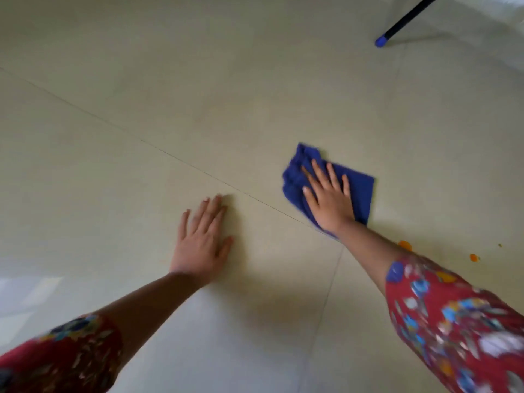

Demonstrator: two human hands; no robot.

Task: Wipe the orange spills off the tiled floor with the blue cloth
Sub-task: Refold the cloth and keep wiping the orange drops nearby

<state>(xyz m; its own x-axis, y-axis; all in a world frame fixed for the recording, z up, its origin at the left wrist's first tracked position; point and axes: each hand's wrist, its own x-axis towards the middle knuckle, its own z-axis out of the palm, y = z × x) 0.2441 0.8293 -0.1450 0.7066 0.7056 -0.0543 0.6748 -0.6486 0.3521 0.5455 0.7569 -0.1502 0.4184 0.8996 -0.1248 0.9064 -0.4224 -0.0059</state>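
Your right hand (330, 199) lies flat, fingers spread, pressing the blue cloth (360, 191) onto the tiled floor (226, 80) right of centre frame; that grip pins rather than pinches, likely so the whole palm drives the wipe. Your left hand (202, 239) is splayed on bare tile left of centre, holding nothing, seemingly propping your weight. The orange spills (405, 245) sit lower right, just beside your right forearm, not yet under the cloth.

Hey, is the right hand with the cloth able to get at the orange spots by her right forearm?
Probably yes: the right hand presses the blue cloth flat, and only bare floor separates it from the orange spots.
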